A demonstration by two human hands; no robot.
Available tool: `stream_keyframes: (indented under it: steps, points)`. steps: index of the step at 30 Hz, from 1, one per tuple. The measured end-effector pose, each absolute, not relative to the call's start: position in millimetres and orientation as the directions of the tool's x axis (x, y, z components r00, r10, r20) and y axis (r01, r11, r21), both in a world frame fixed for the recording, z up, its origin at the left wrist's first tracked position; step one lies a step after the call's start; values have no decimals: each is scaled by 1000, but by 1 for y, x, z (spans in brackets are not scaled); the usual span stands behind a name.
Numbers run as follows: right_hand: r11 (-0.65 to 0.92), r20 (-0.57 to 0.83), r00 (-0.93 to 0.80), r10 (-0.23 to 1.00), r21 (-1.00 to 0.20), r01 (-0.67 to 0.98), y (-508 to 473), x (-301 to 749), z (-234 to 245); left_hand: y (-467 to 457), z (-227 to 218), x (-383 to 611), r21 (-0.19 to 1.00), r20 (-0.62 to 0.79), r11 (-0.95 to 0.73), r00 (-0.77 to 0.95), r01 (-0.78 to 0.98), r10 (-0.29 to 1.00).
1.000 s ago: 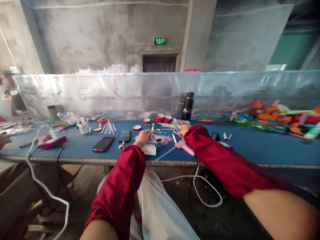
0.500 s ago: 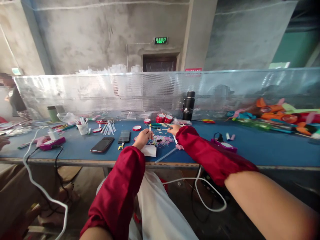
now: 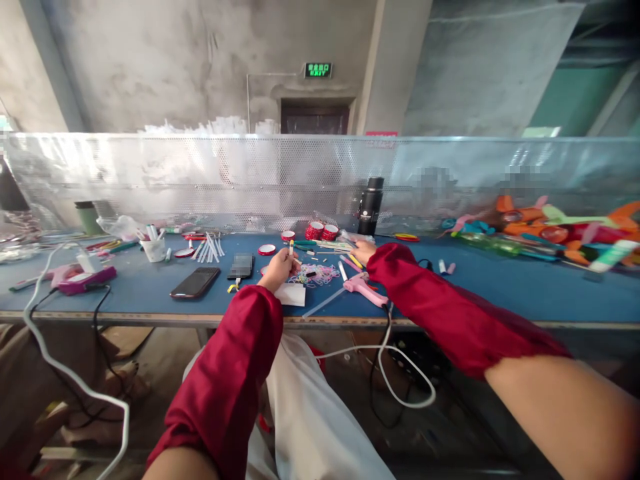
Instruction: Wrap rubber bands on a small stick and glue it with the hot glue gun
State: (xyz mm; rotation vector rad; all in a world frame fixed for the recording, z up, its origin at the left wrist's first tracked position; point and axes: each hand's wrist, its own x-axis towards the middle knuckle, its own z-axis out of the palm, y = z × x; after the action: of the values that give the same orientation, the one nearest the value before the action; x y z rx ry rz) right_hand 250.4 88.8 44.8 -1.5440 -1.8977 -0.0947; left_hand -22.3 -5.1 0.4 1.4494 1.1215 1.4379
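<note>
My left hand [image 3: 277, 269] is closed around a small white stick [image 3: 291, 247] that stands upright out of its fingers, above a pile of thin coloured rubber bands [image 3: 317, 274] on the blue table [image 3: 500, 290]. Farther right, my right hand [image 3: 363, 251] is closed on a thin yellow stick [image 3: 355, 261] beside a scatter of long sticks [image 3: 325, 247]. A pink glue gun [image 3: 363, 288] lies just under my right wrist. Both forearms wear dark red sleeves.
A white paper [image 3: 291, 294], two phones [image 3: 195, 282], red tape rolls [image 3: 321, 231], a black flask [image 3: 369, 206], a white cup of sticks [image 3: 153, 249] and a second pink glue gun [image 3: 80, 276] sit on the table. Colourful toys [image 3: 550, 230] lie far right. A perforated metal screen [image 3: 200, 180] backs it.
My right hand drew back a little from the sticks and now holds a yellow stick; the pink glue gun shows again below the wrist. The left hand stays in place with its white stick.
</note>
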Motion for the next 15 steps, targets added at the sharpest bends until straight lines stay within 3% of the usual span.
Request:
stream_keyframes:
  steps: [3, 6, 8, 15]
  points:
    - [376, 460, -195, 866, -343, 861, 74, 239, 42, -3, 0, -23, 949, 310, -306, -62, 72, 949]
    - [593, 419, -444, 792, -352, 724, 56, 215, 32, -3, 0, -24, 952, 306, -304, -84, 39, 948]
    - [625, 374, -509, 775, -335, 706, 46, 197, 26, -4, 1, -24, 953, 303, -303, -70, 5, 951]
    - [561, 384, -436, 814, -326, 761, 35, 172, 19, -5, 2, -23, 947, 319, -320, -33, -24, 947]
